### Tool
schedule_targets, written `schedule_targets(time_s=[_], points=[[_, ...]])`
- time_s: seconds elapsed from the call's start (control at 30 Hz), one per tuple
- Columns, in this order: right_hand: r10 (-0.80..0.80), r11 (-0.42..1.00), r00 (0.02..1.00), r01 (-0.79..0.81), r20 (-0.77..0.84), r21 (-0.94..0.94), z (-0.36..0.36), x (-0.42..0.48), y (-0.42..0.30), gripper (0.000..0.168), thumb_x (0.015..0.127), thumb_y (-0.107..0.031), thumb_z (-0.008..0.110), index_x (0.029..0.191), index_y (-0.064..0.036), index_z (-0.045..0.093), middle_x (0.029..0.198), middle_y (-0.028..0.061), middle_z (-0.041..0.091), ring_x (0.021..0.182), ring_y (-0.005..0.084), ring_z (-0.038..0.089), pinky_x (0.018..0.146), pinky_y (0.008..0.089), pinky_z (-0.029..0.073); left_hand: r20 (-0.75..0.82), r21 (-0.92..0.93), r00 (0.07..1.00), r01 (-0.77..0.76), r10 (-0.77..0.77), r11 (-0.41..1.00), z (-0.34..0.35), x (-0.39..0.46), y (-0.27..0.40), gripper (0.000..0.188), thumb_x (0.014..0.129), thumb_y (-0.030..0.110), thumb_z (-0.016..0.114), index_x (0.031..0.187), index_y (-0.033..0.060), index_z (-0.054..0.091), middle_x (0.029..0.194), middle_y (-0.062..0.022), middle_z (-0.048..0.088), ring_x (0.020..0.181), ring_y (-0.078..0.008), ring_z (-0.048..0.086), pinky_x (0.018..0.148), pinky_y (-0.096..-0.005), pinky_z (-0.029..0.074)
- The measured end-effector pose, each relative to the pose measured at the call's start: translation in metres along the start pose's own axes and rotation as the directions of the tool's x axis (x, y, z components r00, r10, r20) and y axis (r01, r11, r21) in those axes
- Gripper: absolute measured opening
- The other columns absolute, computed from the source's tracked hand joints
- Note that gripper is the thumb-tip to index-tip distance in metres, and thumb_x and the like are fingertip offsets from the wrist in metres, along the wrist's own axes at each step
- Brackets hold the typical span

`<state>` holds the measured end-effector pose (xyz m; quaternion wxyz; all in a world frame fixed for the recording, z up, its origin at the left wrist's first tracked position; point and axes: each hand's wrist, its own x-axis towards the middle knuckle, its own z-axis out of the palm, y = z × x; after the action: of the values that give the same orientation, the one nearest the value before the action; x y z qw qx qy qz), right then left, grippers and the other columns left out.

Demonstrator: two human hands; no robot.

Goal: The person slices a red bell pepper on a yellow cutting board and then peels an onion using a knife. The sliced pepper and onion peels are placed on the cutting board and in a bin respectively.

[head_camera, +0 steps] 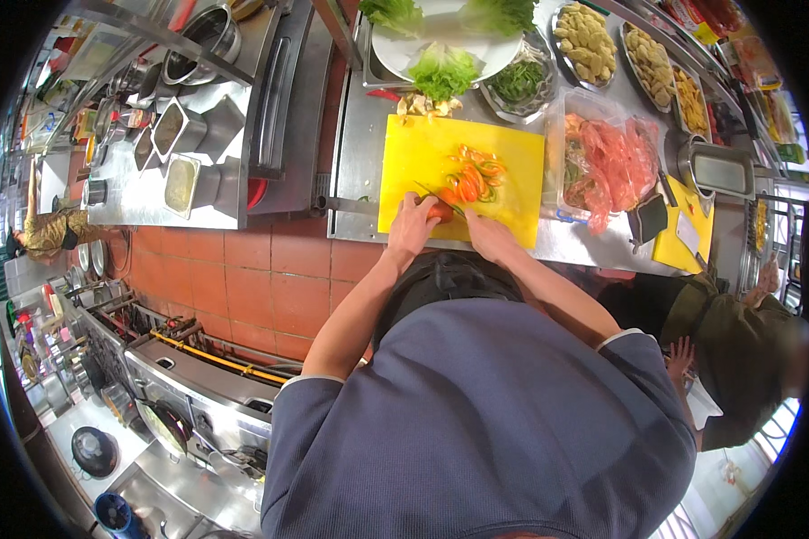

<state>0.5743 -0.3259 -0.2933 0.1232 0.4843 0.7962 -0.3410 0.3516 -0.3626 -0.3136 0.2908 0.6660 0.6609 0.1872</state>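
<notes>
My left hand (411,224) presses a round red vegetable (439,213), likely a tomato, against the yellow cutting board (414,162). In my right hand (491,236) is a small knife; its narrow dark blade (426,191) lies across the vegetable, pointing up and left. The knife's handle is hidden in my fingers. Just beyond the blade, orange-red and green slices (472,178) lie in a loose pile on the board. Several pale trimmings (428,106) sit at the board's far edge, beside a red chili (383,96).
To the board's right stands a clear plastic bin (554,162) with pink plastic bags (620,168). Lettuce (443,71) rests on a white plate (404,54) at the back, beside chopped greens (518,81). Further right, a cleaver (687,232) lies on another yellow board (667,246), near another person (721,350).
</notes>
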Motion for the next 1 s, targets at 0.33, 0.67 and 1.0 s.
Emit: schedule_targets(time_s=[0.33, 0.67, 1.0], points=[[0.020, 1.000, 0.999, -0.020, -0.031, -0.004, 0.007, -0.003, -0.004, 0.024, 0.100, -0.012, 0.044, 0.122, -0.003, 0.042, 0.102, 0.0330, 0.068, 0.094, 0.0535, 0.068, 0.082, 0.0608, 0.054, -0.003, -0.010, 0.999, -0.033, 0.033, 0.999, 0.002, -0.004, -0.006, 0.046, 0.089, 0.018, 0.075, 0.133, 0.0142, 0.060, 0.126, -0.0219, 0.053, 0.117, -0.0434, 0.058, 0.096, -0.0500, 0.054], [0.057, 0.996, 0.998, -0.057, -0.003, 0.072, 0.016, -0.001, -0.008, 0.020, 0.100, -0.012, 0.045, 0.118, -0.002, 0.042, 0.100, 0.0337, 0.067, 0.093, 0.0548, 0.066, 0.082, 0.0623, 0.052, -0.030, -0.037, 0.996, -0.081, 0.080, 0.996, 0.003, -0.004, -0.011, 0.044, 0.089, 0.018, 0.076, 0.130, 0.0124, 0.060, 0.125, -0.0224, 0.054, 0.116, -0.0440, 0.059, 0.095, -0.0508, 0.054], [0.126, 0.987, 0.988, -0.116, -0.088, 0.108, 0.020, -0.012, -0.022, 0.019, 0.101, -0.013, 0.042, 0.117, -0.001, 0.042, 0.103, 0.0341, 0.068, 0.097, 0.0548, 0.066, 0.085, 0.0630, 0.051, -0.004, -0.037, 0.998, -0.055, 0.055, 0.998, 0.001, -0.006, -0.011, 0.043, 0.091, 0.018, 0.074, 0.131, 0.0140, 0.060, 0.127, -0.0223, 0.054, 0.117, -0.0439, 0.059, 0.094, -0.0509, 0.055]])
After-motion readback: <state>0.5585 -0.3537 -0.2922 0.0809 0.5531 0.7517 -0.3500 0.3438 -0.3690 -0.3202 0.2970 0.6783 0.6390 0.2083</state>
